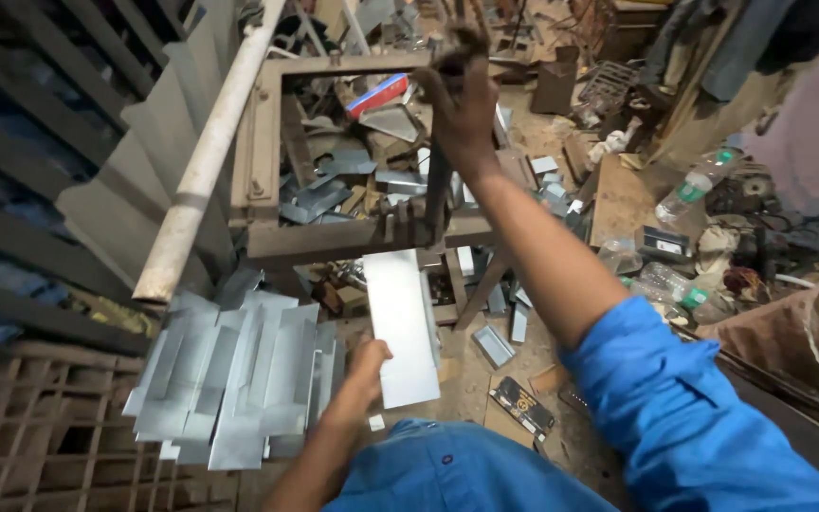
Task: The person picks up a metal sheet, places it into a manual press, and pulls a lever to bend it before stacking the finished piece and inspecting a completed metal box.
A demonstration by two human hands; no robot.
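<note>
Left hand (364, 365) pinches the metal sheet (400, 327) at centre frame; keep it square while right hand (462, 95), apparently wrapped, grips the lever (438, 180).

Dusty workshop floor (471, 374), stacked bent metal sheets (234, 379), scattered offcuts (493, 344), plastic bottles (692, 190), scrap clutter

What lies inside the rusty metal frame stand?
Inside the rusty metal frame stand lie loose grey bent sheet-metal offcuts and a red-and-blue flat packet. Whatever is beneath the pile is covered.

L hand (364, 368) low, R hand (464, 100) raised, prob. gripping
</note>
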